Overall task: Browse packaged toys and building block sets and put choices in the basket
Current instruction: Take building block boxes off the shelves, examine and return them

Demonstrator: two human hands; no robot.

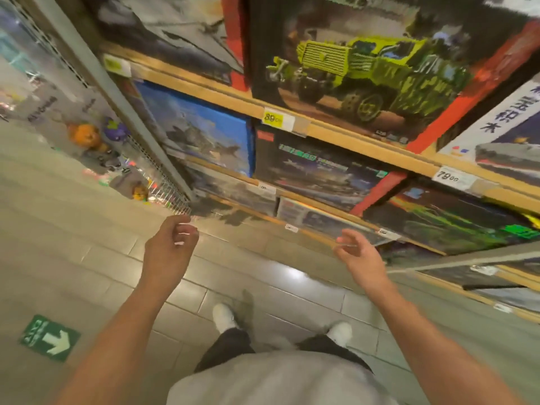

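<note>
Boxed block sets stand along the shelf edges: green truck box point(359, 80) on the upper shelf, blue box point(201, 124) and dark box point(315, 171) on the shelf below. No basket in view. Left hand point(169, 244) and right hand point(361, 255) hang low in front of the bottom shelf point(321, 235), fingers loosely curled, holding nothing. Risk: the boxes are big, so a one-handed pull off the shelf edge could tip one, or drag its neighbour out.
</note>
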